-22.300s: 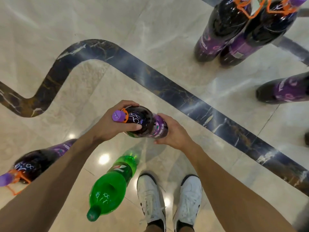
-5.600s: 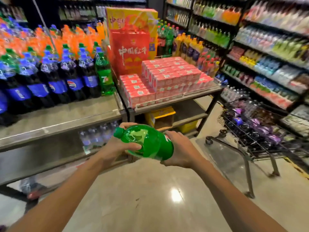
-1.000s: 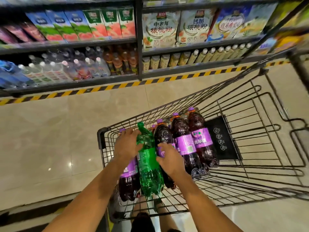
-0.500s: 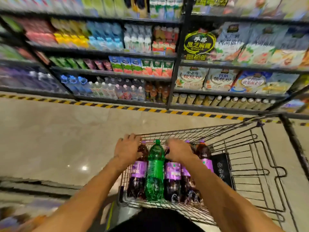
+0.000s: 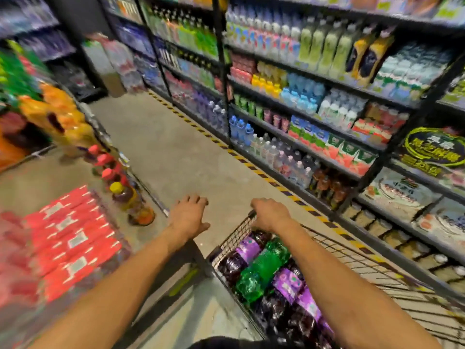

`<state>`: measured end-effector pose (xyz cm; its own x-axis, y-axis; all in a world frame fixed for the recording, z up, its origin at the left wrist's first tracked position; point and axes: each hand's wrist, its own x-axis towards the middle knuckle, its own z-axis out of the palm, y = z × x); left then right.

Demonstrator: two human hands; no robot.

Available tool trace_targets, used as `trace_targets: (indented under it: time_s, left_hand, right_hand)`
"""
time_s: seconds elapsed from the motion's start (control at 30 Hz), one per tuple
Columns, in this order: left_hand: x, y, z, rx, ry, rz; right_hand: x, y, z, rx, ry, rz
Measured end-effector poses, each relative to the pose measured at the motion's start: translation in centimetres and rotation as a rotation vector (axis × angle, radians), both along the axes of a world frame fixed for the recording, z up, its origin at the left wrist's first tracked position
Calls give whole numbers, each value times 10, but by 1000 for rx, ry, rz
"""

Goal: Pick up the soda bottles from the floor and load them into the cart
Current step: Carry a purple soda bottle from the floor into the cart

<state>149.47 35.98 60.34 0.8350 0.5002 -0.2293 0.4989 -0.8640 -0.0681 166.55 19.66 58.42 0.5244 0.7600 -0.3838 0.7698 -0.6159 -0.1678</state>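
The person's right hand [image 5: 270,214] is reaching over the bottles and curling its fingers [image 5: 255,206] around the top rim of the wire cart [image 5: 231,238], at the cart's far end. The left hand [image 5: 188,215] is hanging in the air to the left of the cart, over the floor [image 5: 188,159], with its fingers loosely spread, the thumb sticking out to the side, and nothing in it. The soda bottles are lying side by side inside the cart, under the right forearm: a green bottle [image 5: 264,268] is sitting between dark bottles with purple labels, one [image 5: 247,248] on its left and one [image 5: 289,280] on its right. Motion blur is smearing much of the view. On the left, a table [image 5: 37,182] is carrying red cartons [image 5: 68,238] and a row of drinks with red and yellow caps [image 5: 118,190]. On the right, tall shelves [image 5: 314,122] of bottled drinks are running along the aisle, with striped yellow-and-black tape [image 5: 251,167] lining the floor at their base
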Motion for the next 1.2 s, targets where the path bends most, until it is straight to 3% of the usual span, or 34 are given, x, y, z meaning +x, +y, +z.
trace_targets:
  time_s: [0.23,0.53,0.83,1.2]
  left_hand:
    - [-152,26,31,92,-93,313]
    - [-378,9,22,70,-86,757]
    - [-558,-42,17,77,-95,1042]
    - [-764,-120,27,119,-160,1563]
  right_hand:
    - [-90,79,37,40,-34,283]
    - [-296,158,56,43,-105,756]
    - [-504,177,63,44,-108,1080]
    - [-759,197,74,70,-72,1595]
